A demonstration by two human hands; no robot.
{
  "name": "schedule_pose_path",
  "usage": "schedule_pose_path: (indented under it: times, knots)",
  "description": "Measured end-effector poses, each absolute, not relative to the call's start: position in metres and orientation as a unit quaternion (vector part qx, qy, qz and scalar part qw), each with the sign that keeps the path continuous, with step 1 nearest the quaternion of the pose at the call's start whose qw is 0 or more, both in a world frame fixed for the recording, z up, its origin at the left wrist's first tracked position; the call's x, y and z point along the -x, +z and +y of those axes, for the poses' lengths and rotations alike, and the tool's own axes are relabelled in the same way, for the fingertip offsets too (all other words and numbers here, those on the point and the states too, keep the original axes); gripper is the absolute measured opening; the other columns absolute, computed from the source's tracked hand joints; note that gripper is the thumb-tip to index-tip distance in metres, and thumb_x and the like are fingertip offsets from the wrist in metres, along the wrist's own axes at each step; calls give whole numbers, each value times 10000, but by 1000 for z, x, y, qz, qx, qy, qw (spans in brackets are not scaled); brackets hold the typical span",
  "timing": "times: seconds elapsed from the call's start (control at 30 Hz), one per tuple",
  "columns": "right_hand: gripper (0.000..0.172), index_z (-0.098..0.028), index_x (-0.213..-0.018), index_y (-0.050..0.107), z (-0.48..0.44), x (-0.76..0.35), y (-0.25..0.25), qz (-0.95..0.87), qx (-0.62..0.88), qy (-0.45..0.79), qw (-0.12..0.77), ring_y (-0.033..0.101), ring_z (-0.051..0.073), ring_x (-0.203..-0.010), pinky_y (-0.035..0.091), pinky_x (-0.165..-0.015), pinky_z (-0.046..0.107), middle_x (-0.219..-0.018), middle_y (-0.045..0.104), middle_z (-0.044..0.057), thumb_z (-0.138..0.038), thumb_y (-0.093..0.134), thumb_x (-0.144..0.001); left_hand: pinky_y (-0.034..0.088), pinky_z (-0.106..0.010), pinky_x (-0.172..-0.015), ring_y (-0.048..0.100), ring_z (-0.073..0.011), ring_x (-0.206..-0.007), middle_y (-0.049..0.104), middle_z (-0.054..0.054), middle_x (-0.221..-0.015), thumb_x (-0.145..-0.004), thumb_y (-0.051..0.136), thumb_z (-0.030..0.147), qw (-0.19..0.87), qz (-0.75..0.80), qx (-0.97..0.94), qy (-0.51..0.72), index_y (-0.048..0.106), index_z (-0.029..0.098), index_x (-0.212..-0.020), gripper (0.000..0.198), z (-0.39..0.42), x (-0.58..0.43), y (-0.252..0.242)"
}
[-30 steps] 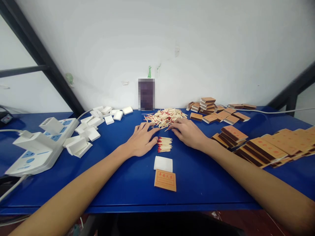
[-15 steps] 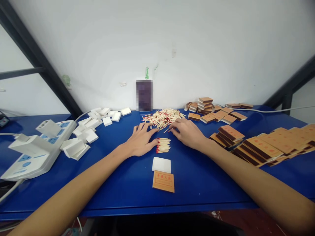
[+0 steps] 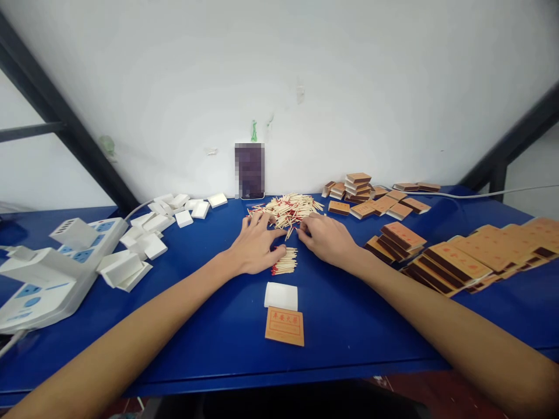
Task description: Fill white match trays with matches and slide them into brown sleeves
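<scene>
My left hand (image 3: 254,245) lies on the blue table (image 3: 209,326) with fingers stretched toward a loose pile of red-tipped matches (image 3: 288,208), its thumb beside a small aligned bundle of matches (image 3: 285,261). My right hand (image 3: 325,238) rests on the other side of the bundle, fingertips pinched on a match at the pile's near edge. Nearer to me lie a white inner tray (image 3: 280,295) and an orange matchbox sleeve (image 3: 285,326).
White trays (image 3: 152,226) are scattered at the left beside white power strips (image 3: 48,273). Orange matchboxes (image 3: 463,253) lie in rows at the right, with more stacked (image 3: 358,185) at the back. A dark phone (image 3: 249,170) leans against the wall.
Both hands have reached a little farther into the match pile, the left fingers now over its near edge. The view has shifted slightly to the right.
</scene>
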State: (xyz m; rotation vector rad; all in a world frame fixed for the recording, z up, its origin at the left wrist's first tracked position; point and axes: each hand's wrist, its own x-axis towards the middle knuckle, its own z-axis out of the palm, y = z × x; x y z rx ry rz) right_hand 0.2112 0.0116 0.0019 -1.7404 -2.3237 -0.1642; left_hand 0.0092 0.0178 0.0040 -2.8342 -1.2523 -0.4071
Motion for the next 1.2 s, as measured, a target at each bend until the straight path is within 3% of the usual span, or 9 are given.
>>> schedule_pose_path:
  times: [0.27, 0.43, 0.53, 0.73, 0.87, 0.97, 1.2]
  knots:
    - [249, -207, -849, 687, 14, -207, -1, -792, 583, -6, 179, 624, 197, -814, 419, -672, 301, -925, 703, 59, -398, 539, -910, 343, -535, -973, 391, -314, -1184, 459, -81, -1242, -902, 429, 323, -55, -404, 904, -133, 643, 330, -1247, 405, 22, -6, 3]
    - [195, -208, -842, 700, 16, -210, 1, -793, 585, -8, 166, 637, 207, -843, 439, -686, 306, -952, 717, 62, -339, 562, -883, 367, -488, -914, 417, -299, -1125, 483, -94, -1245, -904, 436, 305, 7, -419, 888, -188, 646, 267, -1245, 402, 28, 6, 2]
    - [217, -206, -816, 701, 16, -210, 1, -798, 579, -17, 164, 645, 214, -860, 442, -702, 314, -937, 722, 64, -320, 536, -898, 367, -460, -901, 443, -279, -1090, 541, -82, -1203, -914, 467, 315, 37, -430, 874, -223, 676, 234, -1146, 322, 32, 7, 3]
    - [311, -202, -804, 670, 15, -205, 0, -787, 590, -25, 177, 644, 225, -840, 444, -669, 317, -933, 715, 71, -502, 604, -856, 376, -451, -881, 473, -290, -1071, 592, -93, -1141, -892, 583, 406, 92, -453, 858, -224, 670, 205, -1032, 260, 43, -2, 5]
    - [207, -205, -810, 677, 16, -206, 1, -782, 598, -14, 175, 642, 216, -839, 435, -657, 309, -942, 719, 62, -394, 604, -853, 375, -452, -870, 484, -290, -1064, 599, -86, -1103, -877, 611, 344, 102, -448, 864, -204, 684, 202, -874, 160, 47, -5, 4]
    - [172, -206, -804, 687, 15, -209, 3, -784, 598, -10, 168, 644, 218, -851, 433, -658, 309, -933, 722, 62, -327, 580, -862, 364, -460, -881, 485, -284, -1066, 606, -80, -1098, -903, 566, 276, 102, -444, 862, -220, 687, 206, -891, 141, 47, -5, 2]
    - [155, -213, -797, 706, 13, -211, 3, -789, 594, -18, 157, 643, 210, -853, 426, -646, 293, -923, 725, 54, -276, 572, -846, 372, -431, -885, 509, -265, -1036, 635, -65, -1045, -933, 556, 306, 85, -468, 835, -277, 698, 211, -922, 172, 48, 1, 6]
